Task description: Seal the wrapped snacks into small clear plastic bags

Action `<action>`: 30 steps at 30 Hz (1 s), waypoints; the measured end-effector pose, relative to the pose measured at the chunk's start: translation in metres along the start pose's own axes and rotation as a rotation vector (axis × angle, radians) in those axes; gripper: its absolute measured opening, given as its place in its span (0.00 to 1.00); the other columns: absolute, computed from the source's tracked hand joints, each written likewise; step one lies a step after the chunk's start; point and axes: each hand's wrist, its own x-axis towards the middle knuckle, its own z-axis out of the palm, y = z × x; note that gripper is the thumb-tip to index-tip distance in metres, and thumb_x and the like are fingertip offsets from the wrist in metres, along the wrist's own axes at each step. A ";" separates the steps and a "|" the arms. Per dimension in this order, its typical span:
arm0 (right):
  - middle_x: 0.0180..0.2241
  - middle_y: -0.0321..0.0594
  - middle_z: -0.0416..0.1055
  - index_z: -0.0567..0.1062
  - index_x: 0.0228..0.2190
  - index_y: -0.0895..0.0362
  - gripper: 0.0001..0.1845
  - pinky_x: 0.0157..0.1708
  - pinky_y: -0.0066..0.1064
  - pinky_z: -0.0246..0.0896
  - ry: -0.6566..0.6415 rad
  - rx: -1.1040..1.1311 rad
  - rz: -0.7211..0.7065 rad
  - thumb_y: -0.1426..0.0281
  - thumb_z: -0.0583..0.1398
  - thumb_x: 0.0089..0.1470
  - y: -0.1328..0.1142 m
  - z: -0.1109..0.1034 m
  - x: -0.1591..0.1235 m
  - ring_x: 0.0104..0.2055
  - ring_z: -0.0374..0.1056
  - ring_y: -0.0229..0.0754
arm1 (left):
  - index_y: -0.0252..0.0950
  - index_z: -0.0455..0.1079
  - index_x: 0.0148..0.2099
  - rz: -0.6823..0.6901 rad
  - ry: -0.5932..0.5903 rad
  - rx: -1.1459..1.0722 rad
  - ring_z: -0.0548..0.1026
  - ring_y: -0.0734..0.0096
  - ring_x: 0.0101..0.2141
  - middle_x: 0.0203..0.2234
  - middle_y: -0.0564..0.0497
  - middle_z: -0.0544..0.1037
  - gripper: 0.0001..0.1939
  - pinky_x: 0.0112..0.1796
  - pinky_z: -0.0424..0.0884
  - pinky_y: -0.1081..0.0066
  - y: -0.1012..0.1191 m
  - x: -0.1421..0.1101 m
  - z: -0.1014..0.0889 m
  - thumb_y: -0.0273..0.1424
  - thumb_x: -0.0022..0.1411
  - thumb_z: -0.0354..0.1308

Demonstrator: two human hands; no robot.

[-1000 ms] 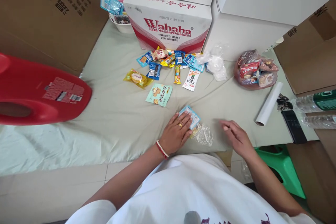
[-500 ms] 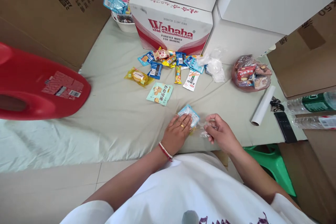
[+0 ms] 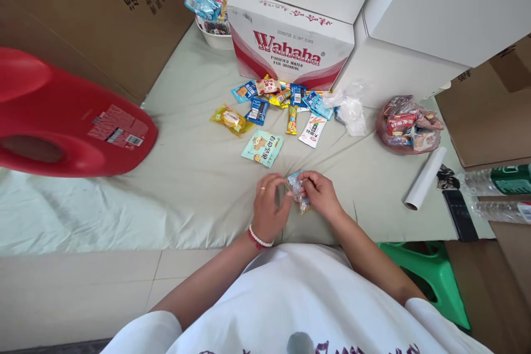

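In front of my body, a small blue-and-white snack packet [image 3: 294, 183] and crinkled clear plastic are bunched together, with a bit of yellow wrapper [image 3: 305, 209] at the lower edge. My right hand [image 3: 318, 192] is closed, its thumb and fingers pinching the packet and plastic from the right. To the left of it, my left hand [image 3: 269, 202] is curved with thumb and index finger apart, its fingertips at the plastic's edge. Just beyond lies a mint-green snack pouch [image 3: 263, 148] flat on the cloth. How much of the packet is inside the plastic cannot be made out.
Several small snacks [image 3: 257, 110] lie before a Wahaha carton [image 3: 290, 44]. A white plastic bag [image 3: 352, 113], a bag of snacks [image 3: 409, 124], a paper roll [image 3: 425, 179] and a black phone-like object [image 3: 460, 215] are rightward. A red jug [image 3: 83, 121] stands left.
My left hand has lifted off the blue-and-white packet and drawn its fingers apart. My right hand has moved left onto the packet with the clear plastic. The view has shifted slightly.
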 end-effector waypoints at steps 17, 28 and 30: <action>0.42 0.37 0.68 0.69 0.57 0.44 0.27 0.45 0.37 0.70 0.038 0.599 0.069 0.46 0.59 0.61 -0.017 -0.055 -0.064 0.45 0.69 0.43 | 0.37 0.71 0.46 0.646 0.034 -0.034 0.76 0.62 0.49 0.40 0.46 0.79 0.10 0.49 0.74 0.61 0.049 0.013 0.028 0.20 0.65 0.56; 0.35 0.36 0.76 0.78 0.44 0.51 0.19 0.34 0.33 0.65 0.428 0.556 0.141 0.61 0.68 0.49 0.051 -0.091 -0.074 0.33 0.68 0.41 | 0.30 0.71 0.53 0.930 -0.439 -0.092 0.73 0.60 0.57 0.48 0.38 0.79 0.18 0.54 0.76 0.61 0.042 0.011 0.034 0.16 0.64 0.49; 0.35 0.36 0.76 0.79 0.44 0.51 0.17 0.34 0.33 0.67 0.635 0.404 0.015 0.63 0.67 0.51 0.042 -0.155 -0.058 0.34 0.68 0.41 | 0.32 0.70 0.52 0.814 -0.364 -0.034 0.73 0.61 0.58 0.49 0.39 0.78 0.17 0.54 0.76 0.62 0.026 0.013 0.012 0.16 0.64 0.50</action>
